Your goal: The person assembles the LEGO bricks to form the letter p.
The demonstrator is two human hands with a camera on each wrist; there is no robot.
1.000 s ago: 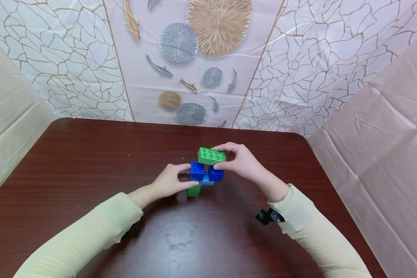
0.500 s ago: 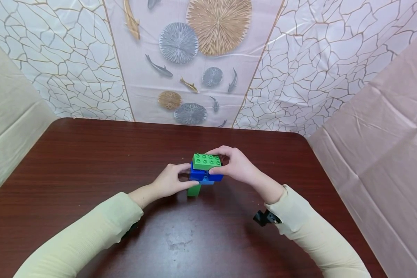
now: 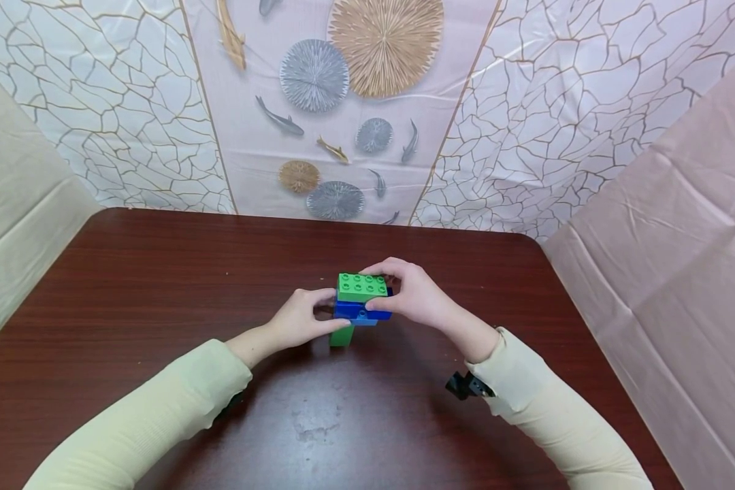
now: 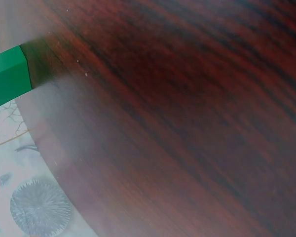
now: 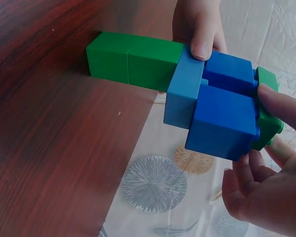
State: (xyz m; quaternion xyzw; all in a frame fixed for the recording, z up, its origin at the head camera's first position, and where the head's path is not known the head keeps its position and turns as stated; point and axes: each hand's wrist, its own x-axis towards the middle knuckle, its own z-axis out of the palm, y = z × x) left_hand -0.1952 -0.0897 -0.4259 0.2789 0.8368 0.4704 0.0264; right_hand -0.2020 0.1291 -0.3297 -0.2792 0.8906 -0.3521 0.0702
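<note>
My right hand (image 3: 419,296) pinches a light green toy brick (image 3: 361,288) between thumb and fingers, on top of two dark blue bricks (image 5: 224,123). Some blue studs still show at the joint in the right wrist view. Beneath the blue pair lies a light blue brick (image 5: 181,101), carried by a column of two green bricks (image 5: 130,60) that stands on the table. From the left side, my left hand (image 3: 297,318) grips the stack, its thumb against the light blue brick. The left wrist view catches only the lower green brick (image 4: 12,76) and a sliver of hand.
The dark wooden table (image 3: 159,286) is glossy and stretches around the stack. A patterned cloth (image 3: 318,150) hangs behind its far edge, with plain cloth at both sides. A black wrist camera (image 3: 468,385) sits under the right sleeve.
My right hand has brought the light green brick left and down, from above the stack onto the dark blue bricks. The left hand has stayed in place on the stack.
</note>
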